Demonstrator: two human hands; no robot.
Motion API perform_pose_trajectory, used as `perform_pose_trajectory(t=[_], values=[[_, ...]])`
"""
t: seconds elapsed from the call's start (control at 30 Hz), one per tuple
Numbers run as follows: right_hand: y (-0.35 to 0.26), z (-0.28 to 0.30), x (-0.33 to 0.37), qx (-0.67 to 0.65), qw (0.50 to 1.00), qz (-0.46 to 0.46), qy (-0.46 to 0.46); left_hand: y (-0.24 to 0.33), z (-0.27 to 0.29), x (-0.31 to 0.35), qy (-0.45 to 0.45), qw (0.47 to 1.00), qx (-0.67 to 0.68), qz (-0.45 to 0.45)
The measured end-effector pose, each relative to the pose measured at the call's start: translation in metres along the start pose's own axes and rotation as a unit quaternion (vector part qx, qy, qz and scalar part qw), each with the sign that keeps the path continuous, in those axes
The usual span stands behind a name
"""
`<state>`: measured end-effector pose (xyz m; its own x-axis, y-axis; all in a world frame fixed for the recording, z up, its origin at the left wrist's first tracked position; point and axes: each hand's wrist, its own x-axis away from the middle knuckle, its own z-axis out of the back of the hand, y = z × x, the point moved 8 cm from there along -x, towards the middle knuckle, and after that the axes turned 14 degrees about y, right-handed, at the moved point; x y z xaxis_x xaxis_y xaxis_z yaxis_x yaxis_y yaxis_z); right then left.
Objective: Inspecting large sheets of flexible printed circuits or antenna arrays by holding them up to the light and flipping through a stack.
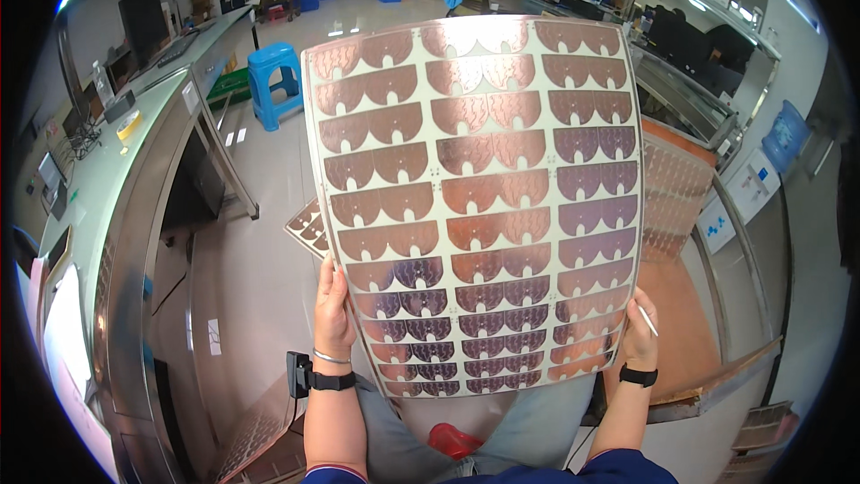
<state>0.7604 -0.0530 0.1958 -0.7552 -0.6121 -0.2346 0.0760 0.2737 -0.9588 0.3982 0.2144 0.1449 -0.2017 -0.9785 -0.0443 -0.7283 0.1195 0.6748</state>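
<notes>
A large, thin, copper-coloured circuit sheet (490,246) stands upright and slightly bowed in front of me. Rows of rounded, paired copper shapes on a pale ground cover it. My left hand (334,315) grips its lower left edge, the thumb near the front and the other fingers partly hidden behind. At the lower right edge, my right hand (639,332) is closed on the sheet, and a slim white stick (648,321) pokes out from between its fingers. Both wrists wear black bands. A corner of another patterned sheet (309,228) shows behind the left edge.
On the right, more copper sheets (676,188) lean in a metal-framed cart with an orange-brown base (676,305). A long workbench (148,139) runs along the left. Further off are a blue stool (273,81) and two seated people. Patterned sheets (264,435) stand low by my left forearm.
</notes>
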Motion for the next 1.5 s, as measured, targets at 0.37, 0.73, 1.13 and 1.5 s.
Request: perform_pose_trajectory(t=[0.37, 0.73, 1.13, 1.5], values=[[-0.008, -0.003, 0.003, 0.012, 1.0, 0.002, -0.002, -0.002, 0.012, 0.0, 0.036, 0.999, 0.001, 0.01], [0.015, 0.007, 0.006, -0.007, 0.998, -0.038, 0.042, -0.019, 0.007, -0.013, 0.023, 0.999, 0.016, 0.034], [0.012, 0.072, 0.008, -0.156, 0.985, 0.024, 0.064, 0.003, 0.03, -0.025, 0.054, 0.999, 0.004, -0.005], [-0.027, 0.099, 0.015, -0.175, 0.908, 0.092, 0.37, -0.004, 0.034, -0.026, 0.089, 0.996, 0.012, 0.018]])
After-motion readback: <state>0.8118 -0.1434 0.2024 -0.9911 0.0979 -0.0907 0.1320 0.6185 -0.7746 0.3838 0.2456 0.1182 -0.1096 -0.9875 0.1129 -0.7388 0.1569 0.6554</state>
